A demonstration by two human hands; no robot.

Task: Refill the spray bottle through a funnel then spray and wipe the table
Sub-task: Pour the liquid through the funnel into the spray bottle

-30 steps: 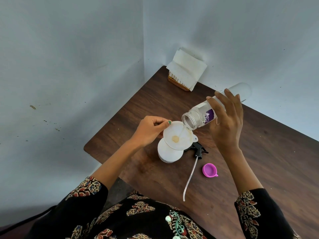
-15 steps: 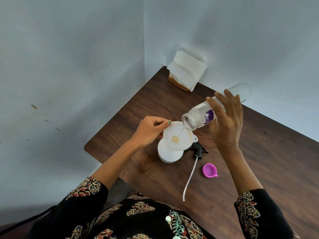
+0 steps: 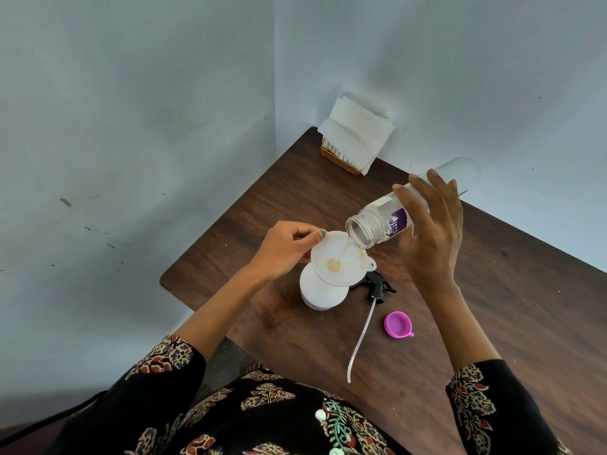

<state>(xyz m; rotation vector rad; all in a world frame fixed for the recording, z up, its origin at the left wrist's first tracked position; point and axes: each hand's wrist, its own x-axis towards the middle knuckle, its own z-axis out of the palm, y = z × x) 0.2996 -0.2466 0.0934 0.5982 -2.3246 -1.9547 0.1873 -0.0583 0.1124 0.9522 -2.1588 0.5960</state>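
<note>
A white spray bottle [image 3: 320, 290] stands on the brown table [image 3: 492, 290] with a white funnel [image 3: 338, 259] set in its neck. My left hand [image 3: 285, 246] pinches the funnel's rim at its left side. My right hand [image 3: 430, 231] grips a clear water bottle [image 3: 381, 224] with a purple label, tilted mouth-down over the funnel; a thin stream of water runs into it. The black spray head [image 3: 377, 285] with its long white tube [image 3: 361, 339] lies on the table just right of the spray bottle.
A pink bottle cap [image 3: 398, 325] lies open side up near the tube. A stack of white paper napkins [image 3: 358, 133] in a small orange holder stands in the far corner against the grey walls. The table's left edge runs close to the spray bottle.
The hands and both bottles hold nearly the same pose; water keeps running into the funnel.
</note>
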